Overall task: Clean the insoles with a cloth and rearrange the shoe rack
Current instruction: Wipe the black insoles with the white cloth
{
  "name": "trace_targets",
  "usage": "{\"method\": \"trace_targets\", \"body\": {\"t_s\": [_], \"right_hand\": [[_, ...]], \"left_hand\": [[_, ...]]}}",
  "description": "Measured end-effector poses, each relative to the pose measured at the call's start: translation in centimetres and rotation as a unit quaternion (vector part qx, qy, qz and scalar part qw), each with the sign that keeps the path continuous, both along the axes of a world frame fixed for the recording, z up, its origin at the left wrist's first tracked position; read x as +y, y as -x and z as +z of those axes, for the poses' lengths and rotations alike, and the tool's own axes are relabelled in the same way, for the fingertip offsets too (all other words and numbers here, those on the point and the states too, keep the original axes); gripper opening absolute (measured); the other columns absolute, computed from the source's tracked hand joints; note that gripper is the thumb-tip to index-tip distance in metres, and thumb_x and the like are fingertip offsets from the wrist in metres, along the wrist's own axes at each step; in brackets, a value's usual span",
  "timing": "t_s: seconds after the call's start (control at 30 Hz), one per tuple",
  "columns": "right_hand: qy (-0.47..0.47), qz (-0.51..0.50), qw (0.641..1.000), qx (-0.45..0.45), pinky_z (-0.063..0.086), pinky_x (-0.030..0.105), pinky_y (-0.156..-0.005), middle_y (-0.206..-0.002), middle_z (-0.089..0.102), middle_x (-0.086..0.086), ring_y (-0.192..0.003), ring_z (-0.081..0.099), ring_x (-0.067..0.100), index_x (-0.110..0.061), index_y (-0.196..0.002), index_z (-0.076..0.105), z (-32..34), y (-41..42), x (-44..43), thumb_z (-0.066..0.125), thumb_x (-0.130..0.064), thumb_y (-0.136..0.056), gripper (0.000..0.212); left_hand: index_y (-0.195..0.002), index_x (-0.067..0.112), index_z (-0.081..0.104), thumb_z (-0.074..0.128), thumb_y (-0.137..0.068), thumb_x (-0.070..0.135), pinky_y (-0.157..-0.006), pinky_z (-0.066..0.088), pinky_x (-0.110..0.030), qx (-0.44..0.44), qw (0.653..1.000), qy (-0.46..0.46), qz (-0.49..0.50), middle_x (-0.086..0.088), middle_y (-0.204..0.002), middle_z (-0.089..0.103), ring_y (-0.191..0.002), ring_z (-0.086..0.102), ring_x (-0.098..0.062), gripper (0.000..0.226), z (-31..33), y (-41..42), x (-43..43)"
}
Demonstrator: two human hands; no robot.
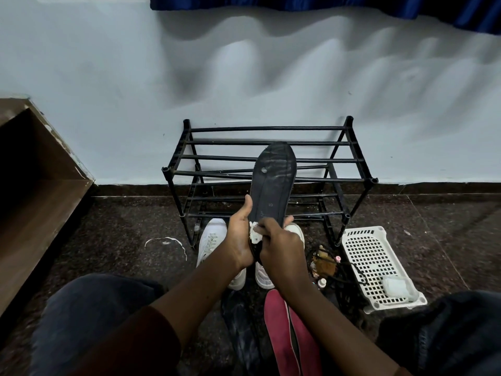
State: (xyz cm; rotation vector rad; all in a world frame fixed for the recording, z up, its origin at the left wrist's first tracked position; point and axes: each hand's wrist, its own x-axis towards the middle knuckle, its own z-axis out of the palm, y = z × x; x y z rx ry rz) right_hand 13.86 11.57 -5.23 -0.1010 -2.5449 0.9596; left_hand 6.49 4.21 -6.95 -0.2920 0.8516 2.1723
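Head view: left grip [240, 240] curls round a black insole [273, 180]; right grip [282, 248] pinches a white cloth [254, 235] against it. Red insoles [279, 321] wait below the grips, shoe rack [244, 129] beyond; rearranging seems unstarted.

A black insole [273, 180], streaked pale and marked with one grey spot, shows against a black shoe rack [271, 128]. The cloth [254, 235] on it is white. Near the rack's foot are white sneakers [211, 240]; nearer still, crimson insoles [279, 329]. At right, a white basket [371, 256] has a grid of square holes. The floor [122, 226] is dark speckled stone, the wall [108, 90] pale blue-grey, the far curtain [325, 1] deep blue, and the left cabinet [40, 185] brown.
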Motion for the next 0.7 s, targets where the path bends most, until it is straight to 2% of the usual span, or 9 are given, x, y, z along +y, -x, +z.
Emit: {"method": "trace_targets", "body": {"t_s": [0.07, 0.13, 0.2, 0.27, 0.33, 0.43, 0.53, 0.6, 0.7], "right_hand": [[-0.041, -0.005, 0.999, -0.021, 0.04, 0.029, -0.056, -0.085, 0.07, 0.015, -0.075, 0.064, 0.034, -0.007, -0.103, 0.062, 0.7, 1.5, 0.5, 0.048, 0.004, -0.084, 0.026], [-0.052, -0.01, 0.998, -0.02, 0.044, 0.032, -0.056, -0.084, 0.069, 0.016, -0.074, 0.063, 0.035, -0.01, -0.105, 0.064, 1.3, 2.9, 1.0, 0.046, 0.0, -0.085, 0.029], [-0.028, -0.004, 1.0, 0.006, 0.052, 0.038, -0.057, -0.08, 0.07, 0.015, -0.07, 0.065, 0.034, -0.011, -0.097, 0.07, 1.6, 3.9, 1.3, 0.044, -0.007, -0.08, 0.031], [-0.019, 0.009, 1.0, 0.02, 0.054, 0.039, -0.056, -0.077, 0.071, 0.012, -0.067, 0.066, 0.032, -0.008, -0.084, 0.073, 1.5, 4.2, 1.1, 0.045, -0.007, -0.073, 0.03], [-0.028, 0.013, 0.999, 0.037, 0.054, 0.038, -0.052, -0.073, 0.07, 0.01, -0.063, 0.066, 0.029, -0.006, -0.074, 0.072, 1.1, 3.9, 0.8, 0.05, 0.0, -0.067, 0.024], [-0.014, 0.014, 0.999, 0.049, 0.051, 0.03, -0.049, -0.067, 0.069, 0.007, -0.057, 0.065, 0.022, -0.007, -0.067, 0.07, 0.3, 2.3, 0.1, 0.051, 0.004, -0.06, 0.023], [-0.029, 0.044, 0.996, 0.073, 0.049, 0.025, -0.056, -0.074, 0.071, 0.005, -0.064, 0.067, 0.018, -0.009, -0.069, 0.07, -0.8, -0.1, -0.3, 0.06, 0.006, -0.056, 0.022], [-0.053, 0.059, 0.993, 0.089, 0.053, 0.024, -0.059, -0.082, 0.072, 0.006, -0.072, 0.069, 0.018, -0.008, -0.071, 0.071, -1.5, -1.2, -0.1, 0.05, 0.002, -0.06, 0.026], [-0.107, 0.072, 0.989, 0.068, 0.053, 0.022, -0.06, -0.085, 0.072, 0.007, -0.079, 0.07, 0.02, -0.006, -0.072, 0.072, -1.5, -1.1, 0.5, 0.049, 0.002, -0.057, 0.028]], "left_hand": [[-0.126, 0.007, 0.059, 0.037, -0.089, 0.065, -0.107, 0.036, -0.04, -0.014, 1.0, 0.013, -0.014, -0.016, -0.132, 0.055, -0.125, 0.05, -0.031, 0.073, 0.0, -0.3, 0.1], [-0.134, 0.009, 0.051, 0.033, -0.09, 0.064, -0.101, 0.04, -0.038, -0.018, 1.0, 0.02, -0.007, -0.015, -0.126, 0.059, -0.118, 0.054, -0.03, 0.073, 0.1, -0.6, 0.5], [-0.125, 0.011, 0.057, 0.027, -0.093, 0.062, -0.089, 0.045, -0.037, -0.015, 1.0, 0.01, 0.007, -0.014, -0.107, 0.068, -0.104, 0.06, -0.028, 0.067, 0.1, -0.7, 0.6], [-0.113, 0.011, 0.062, 0.023, -0.094, 0.063, -0.086, 0.045, -0.038, -0.014, 1.0, -0.002, 0.01, -0.016, -0.099, 0.07, -0.1, 0.06, -0.029, 0.068, 0.4, -0.6, 0.6], [-0.115, 0.008, 0.061, 0.021, -0.093, 0.066, -0.087, 0.045, -0.039, -0.012, 1.0, -0.003, 0.007, -0.018, -0.105, 0.067, -0.101, 0.059, -0.03, 0.073, 0.4, -0.4, 0.3], [-0.126, 0.006, 0.055, 0.024, -0.09, 0.069, -0.091, 0.047, -0.043, -0.015, 1.0, -0.015, 0.005, -0.021, -0.13, 0.055, -0.111, 0.056, -0.031, 0.079, 0.8, -0.2, 0.1], [-0.113, 0.01, 0.065, 0.028, -0.091, 0.066, -0.08, 0.054, -0.043, -0.009, 0.999, -0.03, 0.045, -0.015, -0.121, 0.063, -0.109, 0.059, -0.03, 0.071, 0.7, 0.4, -0.2], [-0.103, 0.009, 0.072, 0.031, -0.092, 0.063, -0.076, 0.055, -0.041, -0.002, 0.999, -0.027, 0.045, -0.014, -0.112, 0.067, -0.105, 0.061, -0.029, 0.069, 0.7, 0.4, -0.3], [-0.114, 0.005, 0.063, 0.038, -0.092, 0.058, -0.08, 0.053, -0.038, 0.003, 1.0, 0.0, 0.019, -0.015, -0.112, 0.064, -0.099, 0.062, -0.024, 0.063, 1.2, 0.0, 0.0]]}}
